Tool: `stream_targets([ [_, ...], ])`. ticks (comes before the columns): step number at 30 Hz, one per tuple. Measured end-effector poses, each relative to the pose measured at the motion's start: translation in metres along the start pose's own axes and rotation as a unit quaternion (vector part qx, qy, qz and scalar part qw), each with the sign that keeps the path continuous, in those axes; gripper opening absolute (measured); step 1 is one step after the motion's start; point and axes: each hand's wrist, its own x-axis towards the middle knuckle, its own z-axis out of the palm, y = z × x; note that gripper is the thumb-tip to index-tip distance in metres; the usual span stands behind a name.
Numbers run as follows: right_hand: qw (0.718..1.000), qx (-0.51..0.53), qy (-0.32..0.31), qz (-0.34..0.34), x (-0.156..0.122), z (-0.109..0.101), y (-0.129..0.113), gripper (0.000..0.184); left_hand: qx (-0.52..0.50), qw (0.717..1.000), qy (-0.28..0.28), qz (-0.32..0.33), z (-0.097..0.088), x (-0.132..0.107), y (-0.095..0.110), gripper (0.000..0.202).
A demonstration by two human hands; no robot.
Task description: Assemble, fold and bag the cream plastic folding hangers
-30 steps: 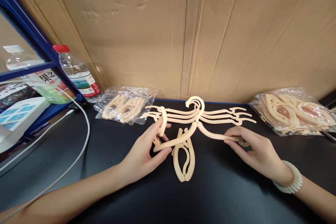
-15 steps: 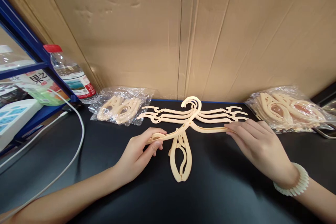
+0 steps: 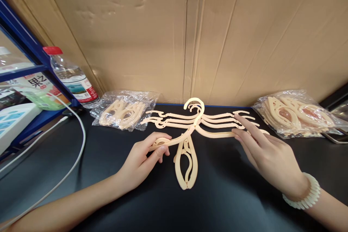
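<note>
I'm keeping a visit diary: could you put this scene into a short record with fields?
Left hand: grips one arm of an unfolded cream plastic hanger
Right hand: at its other arm; grip unclear
Behind: row of unfolded cream hangers
In front: folded looped cream plastic hanger
Left side: clear plastic bag of cream hangers; red-capped clear bottle
Right side: another clear plastic bag
Surface: black table

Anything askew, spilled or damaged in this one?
Nothing looks spilled or broken. The held hanger slants against the unfolded hangers behind it, but that fits the left hand gripping one end. The bottle appears to lean, though lens distortion may explain that.
</note>
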Motion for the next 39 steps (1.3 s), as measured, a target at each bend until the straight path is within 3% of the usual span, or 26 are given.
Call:
stream_targets([
  [6,1.0,0.007,0.001,0.007,0.002,0.001,-0.002,0.023,-0.003,1.0,-0.01,0.004,0.0,0.0,-0.002,0.017],
  [13,0.99,0.137,-0.002,-0.017,0.003,0.002,-0.007,0.02,-0.004,1.0,-0.013,0.004,0.0,0.0,-0.002,0.017],
  [20,0.944,0.325,-0.049,0.039,0.0,0.006,-0.011,0.014,-0.019,1.0,-0.021,0.005,0.0,0.0,-0.002,0.016],
  [26,0.907,0.399,-0.079,0.112,0.0,0.013,-0.01,0.038,-0.045,0.999,-0.003,-0.007,0.0,-0.001,-0.004,0.015],
  [29,0.854,0.481,-0.103,0.17,0.001,0.015,-0.008,0.037,-0.058,0.998,-0.001,0.0,0.0,-0.002,-0.003,0.015],
  [34,0.712,0.638,-0.148,0.254,0.005,0.011,-0.004,0.023,-0.07,0.997,0.029,0.002,0.0,-0.003,0.002,0.012],
  [39,0.587,0.735,-0.1,0.325,0.007,0.008,-0.001,0.024,-0.13,0.987,0.083,-0.046,0.001,-0.003,0.004,0.008],
])
